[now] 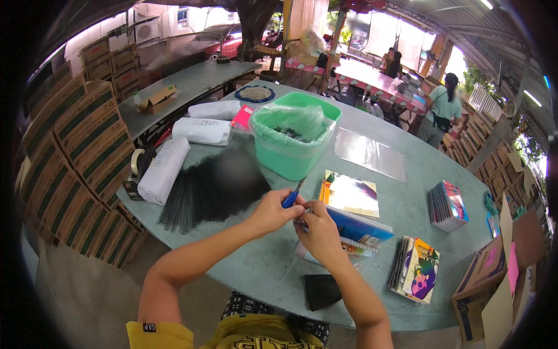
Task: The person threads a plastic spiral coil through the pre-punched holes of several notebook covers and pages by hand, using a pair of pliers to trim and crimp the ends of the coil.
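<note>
Above the middle of the round table, my left hand (pixel 273 214) is closed around a small blue-handled tool (pixel 290 199), its thin tip pointing up and away. Right beside it, my right hand (pixel 321 231) has its fingers pinched together; what they hold is hidden. A spiral notebook with a blue cover (pixel 360 225) lies just right of that hand, and another with a yellow and white cover (pixel 350 192) sits behind it. Under the right wrist shows part of a coil-bound notebook (pixel 357 246). Nearer me lies a black pouch-like piece (pixel 321 292).
A green lined bin (pixel 290 154) holds dark bits. Fanned black coils (pixel 215 189) and white wrapped rolls (pixel 164 171) lie left. Notebook stacks (pixel 447 205) (pixel 415 269), clear plastic sheets (pixel 370 154) and an open carton (pixel 481 285) are right. Stacked boxes (pixel 87 168) stand left; people are behind.
</note>
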Demonstrator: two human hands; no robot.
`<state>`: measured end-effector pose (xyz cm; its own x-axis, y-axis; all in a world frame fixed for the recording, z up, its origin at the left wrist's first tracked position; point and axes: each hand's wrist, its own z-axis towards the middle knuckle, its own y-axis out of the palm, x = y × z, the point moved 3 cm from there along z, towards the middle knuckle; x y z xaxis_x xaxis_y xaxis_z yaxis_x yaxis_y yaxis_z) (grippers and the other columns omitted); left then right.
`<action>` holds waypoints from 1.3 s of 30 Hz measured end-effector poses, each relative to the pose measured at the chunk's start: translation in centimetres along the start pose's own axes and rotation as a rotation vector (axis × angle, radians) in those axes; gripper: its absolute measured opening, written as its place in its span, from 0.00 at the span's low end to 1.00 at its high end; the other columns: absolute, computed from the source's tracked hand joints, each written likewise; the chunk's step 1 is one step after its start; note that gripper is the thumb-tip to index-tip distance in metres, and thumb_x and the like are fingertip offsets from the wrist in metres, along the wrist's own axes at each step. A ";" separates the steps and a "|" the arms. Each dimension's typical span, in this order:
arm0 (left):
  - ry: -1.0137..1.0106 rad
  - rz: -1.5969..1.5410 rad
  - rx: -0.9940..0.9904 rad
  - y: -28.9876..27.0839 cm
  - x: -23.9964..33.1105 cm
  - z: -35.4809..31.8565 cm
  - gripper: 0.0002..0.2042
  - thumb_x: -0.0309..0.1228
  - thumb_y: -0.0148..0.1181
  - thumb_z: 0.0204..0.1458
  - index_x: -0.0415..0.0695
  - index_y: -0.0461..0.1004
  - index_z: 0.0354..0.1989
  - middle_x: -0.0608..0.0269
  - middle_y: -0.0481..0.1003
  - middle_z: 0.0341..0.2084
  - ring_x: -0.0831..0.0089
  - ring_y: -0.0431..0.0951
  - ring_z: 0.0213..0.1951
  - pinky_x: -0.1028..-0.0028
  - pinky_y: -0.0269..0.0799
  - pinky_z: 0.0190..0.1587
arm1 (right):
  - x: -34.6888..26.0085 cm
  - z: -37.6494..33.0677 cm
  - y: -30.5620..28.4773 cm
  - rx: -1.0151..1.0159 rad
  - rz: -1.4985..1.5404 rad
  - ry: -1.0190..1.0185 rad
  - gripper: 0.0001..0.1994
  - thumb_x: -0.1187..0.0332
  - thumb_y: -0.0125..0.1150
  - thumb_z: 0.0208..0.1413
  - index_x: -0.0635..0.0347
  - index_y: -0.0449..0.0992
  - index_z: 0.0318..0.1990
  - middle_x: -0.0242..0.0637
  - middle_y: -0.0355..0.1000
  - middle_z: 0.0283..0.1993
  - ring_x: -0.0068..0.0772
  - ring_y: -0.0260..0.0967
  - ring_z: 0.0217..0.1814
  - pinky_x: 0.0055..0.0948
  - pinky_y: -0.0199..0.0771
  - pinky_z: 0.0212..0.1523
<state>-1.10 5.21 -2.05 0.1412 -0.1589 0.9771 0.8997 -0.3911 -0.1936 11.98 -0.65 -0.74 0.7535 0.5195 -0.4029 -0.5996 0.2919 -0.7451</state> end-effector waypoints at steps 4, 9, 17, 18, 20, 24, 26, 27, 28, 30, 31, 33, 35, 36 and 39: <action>0.213 0.405 0.154 -2.5 0.7 3.7 0.10 0.34 0.62 0.43 0.40 0.76 0.30 0.59 0.77 0.24 0.76 0.76 0.27 0.73 0.72 0.33 | 1.2 -3.9 -3.0 0.021 -0.331 0.001 0.09 0.71 0.59 0.43 0.61 0.71 0.34 0.41 0.68 0.36 0.40 0.69 0.36 0.37 0.68 0.37; 0.461 0.457 0.660 -9.1 8.3 11.7 0.18 0.40 0.61 0.47 0.40 0.74 0.42 0.53 0.77 0.30 0.65 0.76 0.32 0.68 0.70 0.39 | 3.8 -7.2 -3.9 0.005 -0.516 0.069 0.06 0.68 0.57 0.45 0.55 0.67 0.28 0.33 0.67 0.25 0.38 0.68 0.31 0.37 0.64 0.30; 0.299 0.677 0.322 -4.4 -5.4 3.5 0.18 0.36 0.65 0.41 0.38 0.73 0.37 0.49 0.75 0.28 0.54 0.77 0.33 0.66 0.71 0.38 | 6.7 -9.1 -12.8 -0.100 -0.232 0.316 0.11 0.74 0.58 0.46 0.61 0.71 0.39 0.46 0.71 0.26 0.47 0.70 0.29 0.40 0.68 0.30; 0.242 0.650 0.299 -4.4 -6.7 1.4 0.17 0.35 0.65 0.41 0.37 0.73 0.37 0.48 0.76 0.28 0.52 0.77 0.33 0.66 0.71 0.38 | 6.4 -9.5 -16.0 0.013 -0.242 0.456 0.07 0.74 0.58 0.49 0.63 0.71 0.37 0.48 0.70 0.26 0.49 0.69 0.27 0.37 0.68 0.29; 0.114 0.652 0.341 -4.9 -10.8 -1.2 0.17 0.33 0.65 0.41 0.37 0.73 0.37 0.47 0.75 0.27 0.52 0.76 0.31 0.63 0.71 0.37 | 5.8 -11.3 -21.8 0.427 -0.277 0.473 0.07 0.74 0.60 0.50 0.64 0.74 0.37 0.43 0.70 0.23 0.41 0.67 0.24 0.31 0.67 0.30; 0.092 0.773 0.274 -3.3 -14.4 -3.8 0.19 0.36 0.64 0.42 0.38 0.72 0.41 0.50 0.72 0.31 0.54 0.72 0.36 0.61 0.66 0.40 | 6.2 -14.5 -25.6 0.559 -0.685 0.592 0.12 0.76 0.60 0.46 0.62 0.75 0.40 0.43 0.69 0.33 0.46 0.69 0.33 0.34 0.68 0.33; 0.143 0.909 0.255 -2.2 -14.3 -4.8 0.21 0.39 0.63 0.43 0.39 0.72 0.42 0.51 0.70 0.35 0.54 0.69 0.40 0.60 0.63 0.43 | 8.0 -15.9 -23.7 0.361 -0.868 0.809 0.14 0.78 0.58 0.43 0.62 0.74 0.41 0.42 0.68 0.40 0.45 0.69 0.39 0.39 0.70 0.37; 0.152 0.962 0.264 -1.2 -14.1 -5.1 0.21 0.41 0.62 0.44 0.39 0.71 0.43 0.51 0.69 0.36 0.54 0.68 0.41 0.59 0.62 0.44 | 10.2 -17.2 -22.1 0.289 -0.834 0.876 0.14 0.76 0.57 0.44 0.63 0.73 0.42 0.46 0.67 0.41 0.49 0.69 0.41 0.42 0.70 0.39; 0.167 1.010 0.265 0.0 -13.7 -5.3 0.22 0.42 0.61 0.45 0.38 0.71 0.43 0.50 0.68 0.38 0.54 0.67 0.43 0.59 0.61 0.45 | 14.1 -20.5 -20.0 0.244 -0.756 0.883 0.15 0.73 0.56 0.46 0.64 0.71 0.44 0.51 0.66 0.43 0.53 0.68 0.42 0.44 0.70 0.41; 0.220 1.076 0.292 0.9 -13.7 -5.5 0.23 0.44 0.59 0.46 0.37 0.71 0.44 0.50 0.67 0.40 0.53 0.66 0.44 0.57 0.60 0.46 | 18.2 -23.7 -14.7 0.029 -0.500 1.010 0.21 0.59 0.56 0.53 0.65 0.67 0.50 0.55 0.66 0.46 0.55 0.67 0.46 0.48 0.68 0.44; 0.248 1.094 0.333 0.7 -14.1 -6.2 0.23 0.44 0.58 0.46 0.37 0.71 0.44 0.49 0.67 0.40 0.53 0.66 0.44 0.57 0.60 0.46 | 18.0 -22.1 -13.8 -0.036 -0.604 1.139 0.25 0.54 0.53 0.55 0.66 0.65 0.53 0.55 0.67 0.47 0.56 0.66 0.49 0.49 0.67 0.46; 0.296 1.112 0.383 0.6 -14.8 -7.1 0.23 0.43 0.59 0.46 0.36 0.71 0.43 0.49 0.67 0.40 0.53 0.66 0.44 0.57 0.60 0.46 | 18.3 -20.9 -13.9 -0.068 -0.516 1.074 0.27 0.53 0.52 0.56 0.66 0.64 0.54 0.57 0.67 0.48 0.56 0.66 0.50 0.47 0.67 0.46; 0.270 1.052 0.373 0.9 -14.5 -7.8 0.21 0.40 0.61 0.44 0.36 0.71 0.41 0.50 0.68 0.39 0.53 0.67 0.43 0.57 0.60 0.47 | 18.7 -19.7 -13.4 -0.014 -0.371 0.883 0.27 0.53 0.52 0.56 0.65 0.64 0.56 0.55 0.68 0.47 0.52 0.67 0.49 0.42 0.68 0.47; 0.227 0.965 0.355 1.7 -14.2 -7.6 0.20 0.39 0.62 0.43 0.36 0.71 0.40 0.50 0.69 0.39 0.53 0.67 0.43 0.57 0.60 0.47 | 18.3 -19.3 -13.0 0.059 -0.282 0.747 0.27 0.53 0.52 0.57 0.64 0.64 0.56 0.53 0.70 0.46 0.48 0.68 0.48 0.38 0.68 0.47; 0.204 0.931 0.282 3.5 -13.2 -6.6 0.20 0.38 0.63 0.43 0.38 0.71 0.42 0.51 0.69 0.41 0.53 0.67 0.45 0.58 0.61 0.49 | 14.2 -14.9 -9.6 0.451 0.325 0.657 0.23 0.55 0.50 0.59 0.63 0.68 0.54 0.40 0.71 0.42 0.31 0.67 0.43 0.28 0.65 0.46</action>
<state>-2.53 -0.06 -16.21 0.7912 -0.4564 0.4070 0.5351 0.1945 -0.8221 32.48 -8.02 -7.26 0.4455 0.1031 -0.8893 -0.7575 0.5730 -0.3130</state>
